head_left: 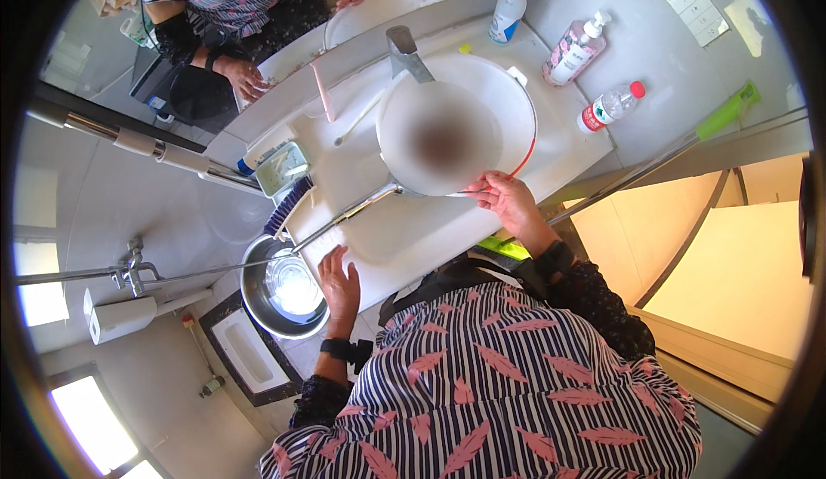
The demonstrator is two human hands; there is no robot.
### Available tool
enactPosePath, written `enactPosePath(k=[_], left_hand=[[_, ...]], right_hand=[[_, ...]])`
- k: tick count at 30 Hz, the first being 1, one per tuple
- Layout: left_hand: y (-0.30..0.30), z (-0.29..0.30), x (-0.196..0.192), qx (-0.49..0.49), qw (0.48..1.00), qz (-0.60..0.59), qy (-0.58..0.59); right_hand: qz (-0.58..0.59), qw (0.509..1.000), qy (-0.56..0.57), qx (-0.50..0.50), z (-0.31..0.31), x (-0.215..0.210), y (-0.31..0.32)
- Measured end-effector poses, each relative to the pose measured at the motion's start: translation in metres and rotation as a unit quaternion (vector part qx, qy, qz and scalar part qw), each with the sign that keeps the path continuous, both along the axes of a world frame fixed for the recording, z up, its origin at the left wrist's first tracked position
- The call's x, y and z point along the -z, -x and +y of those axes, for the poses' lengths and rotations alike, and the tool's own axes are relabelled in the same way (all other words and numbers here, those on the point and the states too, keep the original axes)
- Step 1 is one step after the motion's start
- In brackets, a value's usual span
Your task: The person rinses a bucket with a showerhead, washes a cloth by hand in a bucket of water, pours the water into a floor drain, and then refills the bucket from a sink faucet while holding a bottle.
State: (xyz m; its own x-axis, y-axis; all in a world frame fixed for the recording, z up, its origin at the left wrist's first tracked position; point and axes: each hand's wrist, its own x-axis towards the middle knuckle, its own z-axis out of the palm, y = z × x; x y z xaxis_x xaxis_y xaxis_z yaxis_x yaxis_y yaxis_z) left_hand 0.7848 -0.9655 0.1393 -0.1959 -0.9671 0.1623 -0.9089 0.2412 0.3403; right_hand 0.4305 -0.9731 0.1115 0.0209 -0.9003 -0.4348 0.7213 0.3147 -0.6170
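Note:
A round white basin (521, 116) with a red line along part of its rim sits under the faucet (406, 56); a blurred patch hides its middle. My right hand (509, 202) is closed on the near right part of that rim, thumb and fingers pinched together. Over the front left edge of the white counter (404, 234), my left hand (341, 283) is open, its fingers apart and nothing in them. Close beyond it lies a brush (288, 207) with dark blue bristles.
A steel bowl (251, 294) stands below the counter's left end. Bottles stand at the back right: a red-capped one (508, 16), a pink pump bottle (571, 52) and a clear one (613, 107). A soap box (282, 169) is at the left. A metal rod (344, 215) crosses the view.

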Motion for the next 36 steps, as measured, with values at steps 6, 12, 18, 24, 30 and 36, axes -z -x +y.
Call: enactPosePath(k=[6,12,18,24,30,36], left_hand=[[0.006,-0.008,0.006,0.038,0.999,-0.014,0.023],[-0.034,-0.026,0.007,0.042,0.999,0.002,-0.027],[-0.032,-0.022,0.006,0.025,0.999,0.035,-0.019],[0.005,-0.011,0.003,0.014,0.988,0.151,-0.042],[0.048,0.011,-0.008,0.024,0.969,0.224,-0.103],[0.071,-0.004,0.003,0.041,0.951,0.259,-0.163]], right_hand=[[0.026,0.999,0.027,0.006,-0.017,0.001,-0.001],[0.024,1.0,0.009,0.006,-0.018,-0.001,-0.034],[-0.047,0.999,-0.016,0.022,0.0,-0.015,-0.048],[-0.076,0.995,0.062,0.015,0.007,-0.028,-0.031],[-0.106,0.992,0.061,-0.002,0.016,-0.017,-0.019],[-0.072,0.996,0.049,0.014,0.014,-0.005,-0.025]])
